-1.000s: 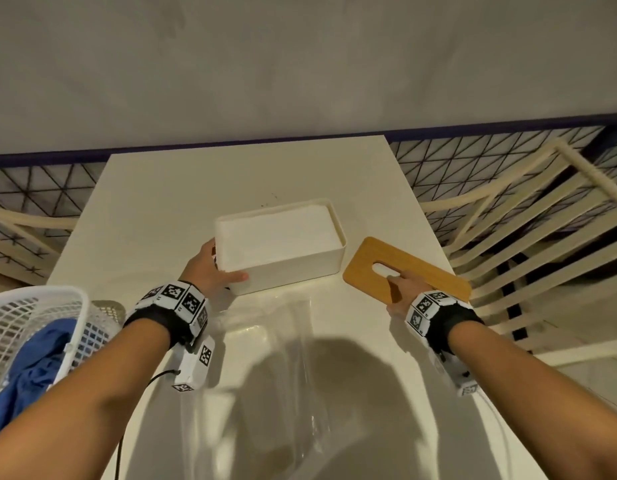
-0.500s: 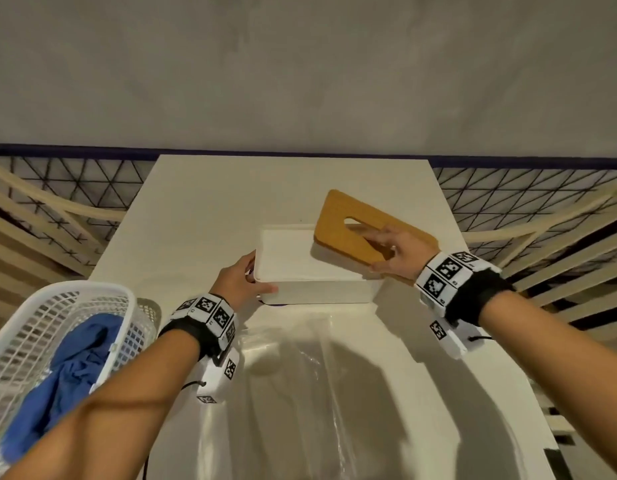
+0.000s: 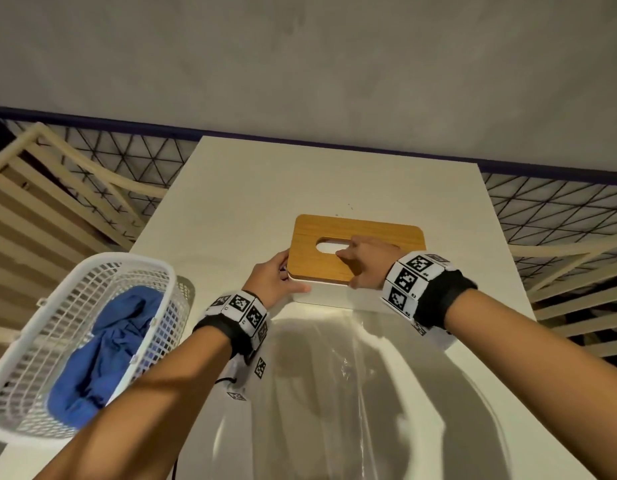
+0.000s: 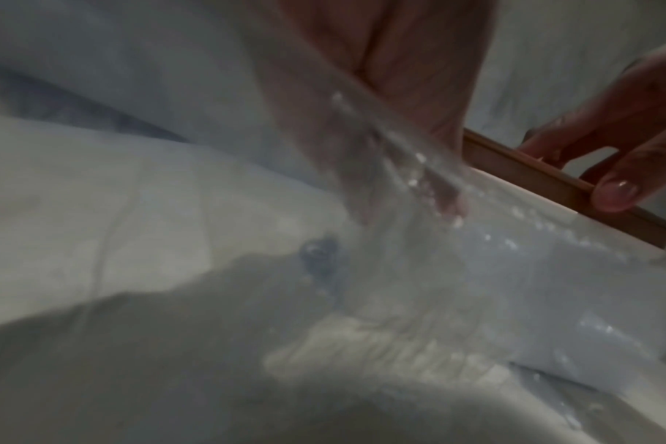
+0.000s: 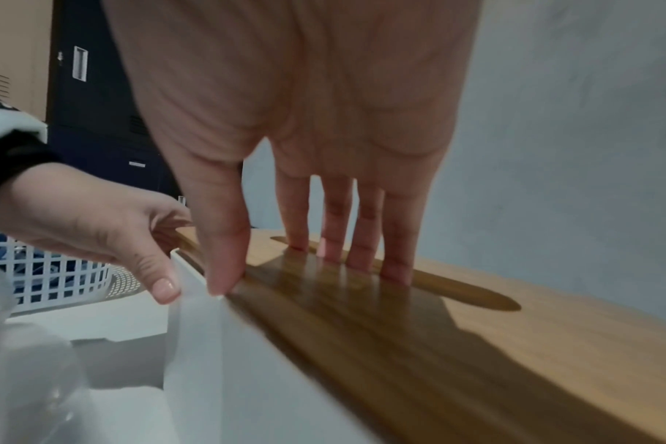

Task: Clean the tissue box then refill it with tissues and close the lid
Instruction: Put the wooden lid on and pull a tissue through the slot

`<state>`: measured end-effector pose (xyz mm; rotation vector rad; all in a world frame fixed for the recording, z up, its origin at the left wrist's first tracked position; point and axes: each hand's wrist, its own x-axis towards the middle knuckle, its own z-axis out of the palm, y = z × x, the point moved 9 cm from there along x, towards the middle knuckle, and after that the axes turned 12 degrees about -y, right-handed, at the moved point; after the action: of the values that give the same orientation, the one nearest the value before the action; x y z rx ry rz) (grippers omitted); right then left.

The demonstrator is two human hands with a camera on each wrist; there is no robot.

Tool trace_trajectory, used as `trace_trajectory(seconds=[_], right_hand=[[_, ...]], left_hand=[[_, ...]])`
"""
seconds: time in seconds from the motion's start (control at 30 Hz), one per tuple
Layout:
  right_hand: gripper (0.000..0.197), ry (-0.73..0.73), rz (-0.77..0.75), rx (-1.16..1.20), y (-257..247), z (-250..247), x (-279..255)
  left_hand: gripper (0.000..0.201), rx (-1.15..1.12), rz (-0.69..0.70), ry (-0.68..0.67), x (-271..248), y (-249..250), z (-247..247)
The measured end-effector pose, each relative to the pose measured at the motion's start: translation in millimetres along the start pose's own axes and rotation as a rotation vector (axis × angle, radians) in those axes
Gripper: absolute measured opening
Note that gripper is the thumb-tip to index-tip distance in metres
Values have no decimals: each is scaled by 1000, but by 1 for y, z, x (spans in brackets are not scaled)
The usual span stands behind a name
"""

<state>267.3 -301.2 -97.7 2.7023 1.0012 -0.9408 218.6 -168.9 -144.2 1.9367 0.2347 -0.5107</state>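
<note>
The white tissue box (image 3: 331,295) stands at the middle of the white table (image 3: 258,188). A wooden lid (image 3: 355,226) with an oval slot lies flat on top of it. My right hand (image 3: 355,266) holds the lid, with its fingers at the slot and its thumb on the near edge. In the right wrist view the right hand (image 5: 282,270) reaches onto the lid (image 5: 514,345) above the box wall (image 5: 198,345). My left hand (image 3: 276,278) grips the box's near left corner, thumb on the front wall. The tissues inside are hidden except for white in the slot.
A white mesh basket (image 3: 30,358) holding a blue cloth (image 3: 106,351) sits at the table's left edge. A crumpled clear plastic wrapper (image 3: 335,375) lies just in front of the box. Slatted rails run along both sides of the table, and a grey wall rises behind it.
My right hand lifted the wooden lid off the table at the right, carried it over the box and laid it flat on top. The left hand stayed at the box's corner.
</note>
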Motion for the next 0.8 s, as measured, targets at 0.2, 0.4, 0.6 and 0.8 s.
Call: trace_trajectory(seconds=[0.2,0.4,0.6,0.8], right_hand=[[43,8,5,6,2,1,-5],[29,11,1,-25,-6,5,0],[44,-9,14,-45,-6,9,1],[58,-39,0,82,5,16,-2]], left_hand=[[78,-9,18,-16,0,1,1],[79,23,7,-14,0,-1,1],[80,56,-10,-26,-1,-1,2],[75,246,-81,-148,-2,9,5]])
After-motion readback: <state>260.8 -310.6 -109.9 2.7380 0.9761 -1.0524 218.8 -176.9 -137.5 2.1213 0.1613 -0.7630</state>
